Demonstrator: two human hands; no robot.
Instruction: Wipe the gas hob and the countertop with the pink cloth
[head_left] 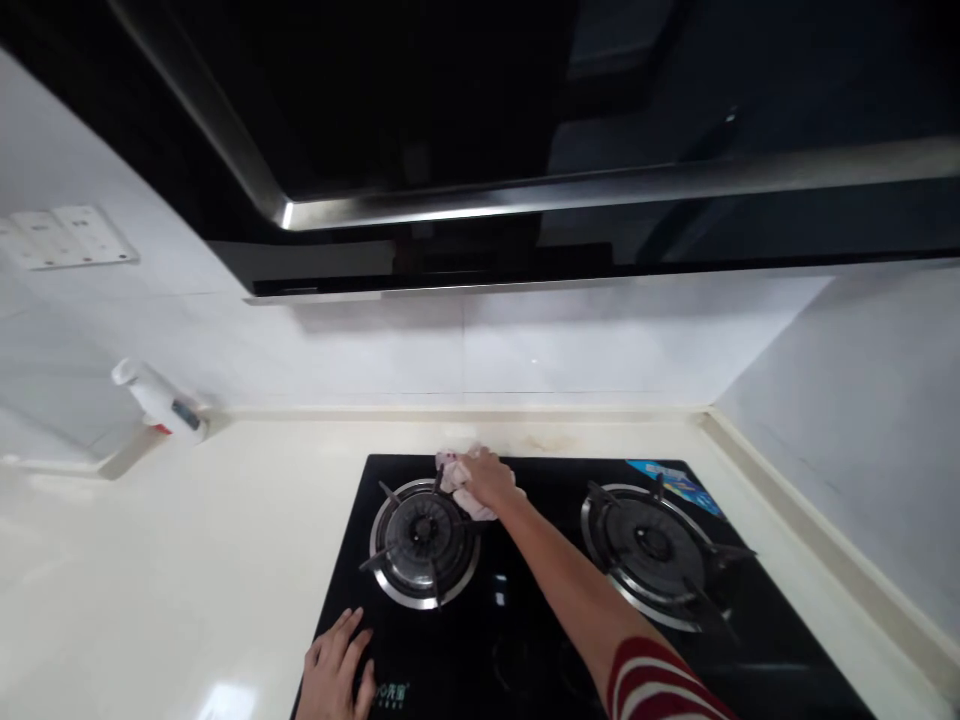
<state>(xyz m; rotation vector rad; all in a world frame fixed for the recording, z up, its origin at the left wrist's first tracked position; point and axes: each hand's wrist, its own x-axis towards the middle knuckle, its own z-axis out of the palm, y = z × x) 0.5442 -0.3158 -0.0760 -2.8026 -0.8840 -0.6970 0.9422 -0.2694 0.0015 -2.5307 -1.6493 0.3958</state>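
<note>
Head cam: blk hob (450,648), cream c/top (187,560)

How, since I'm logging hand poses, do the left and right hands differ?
The left hand is spread and empty; the right hand grips a crumpled cloth. The left hand is at the stove's front left edge; the right hand is at its back edge. Both are bare.

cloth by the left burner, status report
Right hand holding crumpled cloth near back of stove. Left hand open at its left edge. Possible snag: left burner's pan support close by.
</note>
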